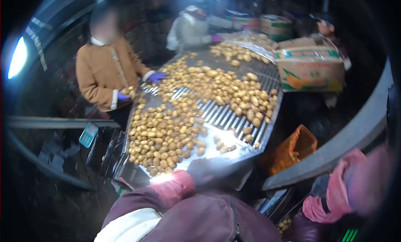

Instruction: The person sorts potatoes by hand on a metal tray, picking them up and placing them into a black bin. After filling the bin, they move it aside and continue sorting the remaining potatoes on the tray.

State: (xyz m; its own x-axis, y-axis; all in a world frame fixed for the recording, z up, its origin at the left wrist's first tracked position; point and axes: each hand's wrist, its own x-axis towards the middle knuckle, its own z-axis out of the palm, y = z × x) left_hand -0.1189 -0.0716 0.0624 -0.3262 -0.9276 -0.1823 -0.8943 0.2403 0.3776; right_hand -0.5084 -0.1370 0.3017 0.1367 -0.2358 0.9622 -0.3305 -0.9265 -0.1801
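My left hand, in a dark glove below a pink cuff, reaches over the near edge of the metal sorting table. It is blurred, so its fingers cannot be made out. Nearest to it are a few potatoes on the bare metal and the large heap of potatoes to its left. My right hand is off to the far right, away from the table, above a pink sleeve. Motion smears it, and whether it holds anything cannot be seen.
Across the left side, a person in a brown jacket handles potatoes with purple gloves. More people work at the back. A printed cardboard box stands at the right edge. An orange crate sits below it, by a curved metal bar.
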